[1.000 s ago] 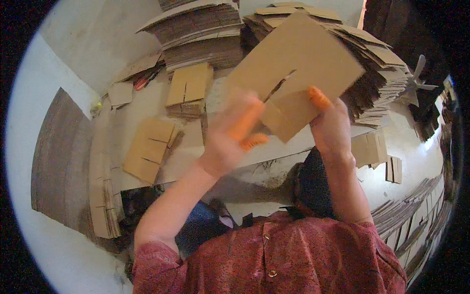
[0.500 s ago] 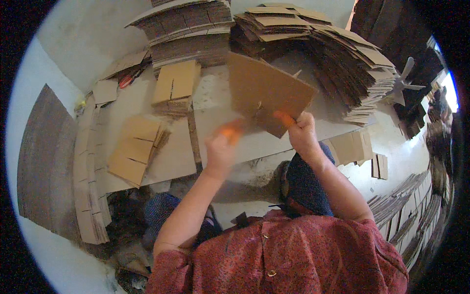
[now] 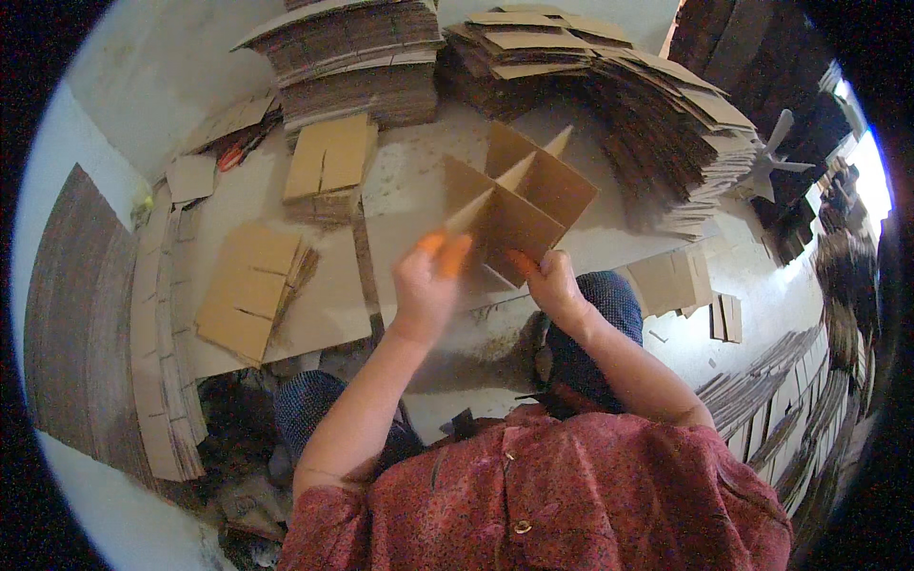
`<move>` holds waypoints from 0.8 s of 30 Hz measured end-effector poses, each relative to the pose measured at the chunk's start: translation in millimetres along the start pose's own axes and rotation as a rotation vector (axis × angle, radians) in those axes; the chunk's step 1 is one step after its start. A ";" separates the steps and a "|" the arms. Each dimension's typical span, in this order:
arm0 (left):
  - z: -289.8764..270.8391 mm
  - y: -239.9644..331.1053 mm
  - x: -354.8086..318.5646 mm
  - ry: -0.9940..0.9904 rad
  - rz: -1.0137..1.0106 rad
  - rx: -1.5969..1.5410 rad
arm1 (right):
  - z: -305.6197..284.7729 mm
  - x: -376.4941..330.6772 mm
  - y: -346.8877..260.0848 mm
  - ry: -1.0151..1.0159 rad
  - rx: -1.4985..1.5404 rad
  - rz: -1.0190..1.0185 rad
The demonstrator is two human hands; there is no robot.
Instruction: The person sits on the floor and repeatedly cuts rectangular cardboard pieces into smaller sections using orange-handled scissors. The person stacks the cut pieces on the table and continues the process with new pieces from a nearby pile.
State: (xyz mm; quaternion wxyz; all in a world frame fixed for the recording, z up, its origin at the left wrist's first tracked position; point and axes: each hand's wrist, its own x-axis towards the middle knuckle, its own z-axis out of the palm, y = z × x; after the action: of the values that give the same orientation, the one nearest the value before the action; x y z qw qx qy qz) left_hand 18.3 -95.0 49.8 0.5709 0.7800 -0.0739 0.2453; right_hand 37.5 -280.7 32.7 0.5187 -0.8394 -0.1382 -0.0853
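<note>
A cardboard divider (image 3: 522, 217) of interlocked, crossing panels is held up over the table in front of me. My right hand (image 3: 560, 288) pinches its near lower edge between thumb and fingers. At its left side, the curled fingers of my left hand (image 3: 428, 278) close on a panel edge; this hand is slightly blurred. The fingertips of both hands are covered in orange. Left of my left hand lies a small stack of slotted cardboard pieces (image 3: 249, 285). Another slotted stack (image 3: 328, 157) lies farther back.
Tall cardboard stacks (image 3: 357, 67) stand at the back, with a fanned pile (image 3: 657, 124) to their right. Red-handled tool (image 3: 231, 157) lies at the back left. More cardboard (image 3: 676, 281) lies to the right, and a white fan (image 3: 776, 157) stands beyond. The table (image 3: 333, 314) ends before my knees.
The divider has turned and its crossing panels now stand spread apart, where before it looked nearly flat. My left hand has come up against its left side. My right hand has shifted slightly left.
</note>
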 end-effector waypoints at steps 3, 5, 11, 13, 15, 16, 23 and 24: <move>-7.0 -2.2 8.6 -0.030 -0.064 -0.244 | -28.5 -6.5 -21.8 0.221 -0.210 -0.389; -6.5 -4.6 12.2 -0.085 -0.102 -0.425 | -63.9 2.7 -33.9 0.416 -0.141 -0.515; 43.5 26.8 1.9 -0.467 -0.165 -0.810 | -71.0 41.2 -30.8 -0.154 0.473 0.273; 53.3 27.7 -8.1 -0.526 -0.121 -0.770 | -52.4 25.8 -59.2 -0.251 0.431 0.351; 61.9 31.1 -17.4 -0.573 -0.107 -0.815 | -53.2 16.5 -80.7 -0.286 0.469 0.310; 62.1 34.5 -19.7 -0.593 -0.112 -0.860 | -56.0 15.1 -79.5 -0.269 0.441 0.294; 27.7 6.6 2.8 -0.394 0.061 -0.205 | -77.0 22.7 -69.4 0.178 0.171 -0.147; 11.7 -12.6 17.4 -0.365 0.088 -0.007 | -77.7 34.2 -78.5 0.289 0.112 -0.242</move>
State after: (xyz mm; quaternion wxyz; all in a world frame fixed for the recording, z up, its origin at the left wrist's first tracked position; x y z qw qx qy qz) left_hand 41.9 -98.7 44.5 0.5396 0.8055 -0.2112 0.1243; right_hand 44.7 -312.0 143.8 0.5650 -0.7654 -0.1667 -0.2589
